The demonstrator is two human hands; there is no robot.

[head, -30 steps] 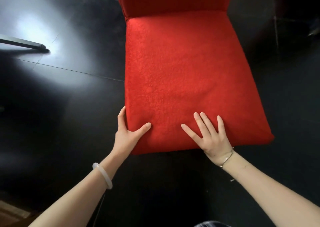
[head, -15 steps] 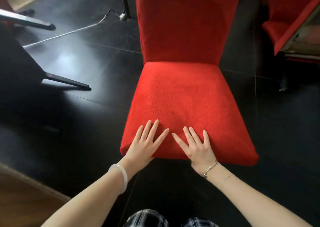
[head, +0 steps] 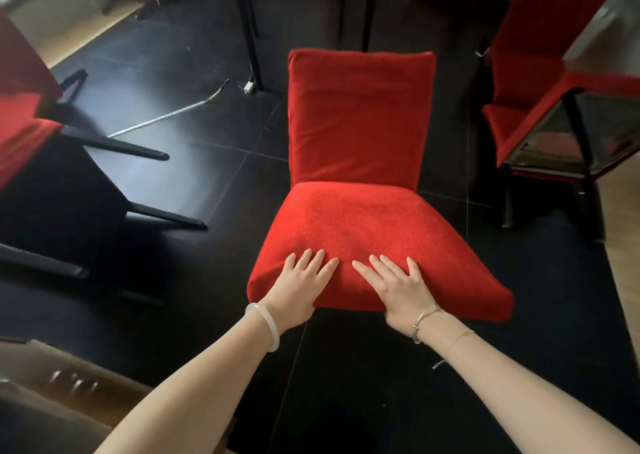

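Hands lie flat on the front of a red chair [head: 363, 225] in the head view, and this is the only view there is. The left hand [head: 303, 282] rests palm down on the left part of the seat's front edge, its fingers [head: 306, 263] straight, spread and released, gripping nothing. The right hand [head: 398, 289] lies just beside it in the same way, fingers [head: 384, 266] straight and fanned on the cloth, with a narrow strip of red between the two hands. The heels of both hands sit over the seat's front rim. The seat runs on beyond the fingertips to the upright backrest [head: 360, 118], which faces the person. A pale bangle [head: 266, 327] circles the left wrist and a thin metal bracelet [head: 423, 318] the right. The chair stands on a dark tiled floor [head: 214, 176]. Well to the left of the left fingers a second chair [head: 27, 135] shows red cloth and black legs, seemingly tipped over. Well to the right of the right fingers stands a third chair [head: 519, 100]. A thin cable [head: 162, 118] lies on the floor far beyond and left of the fingers. A cardboard box [head: 52, 367] sits behind the left forearm, at the lower left.
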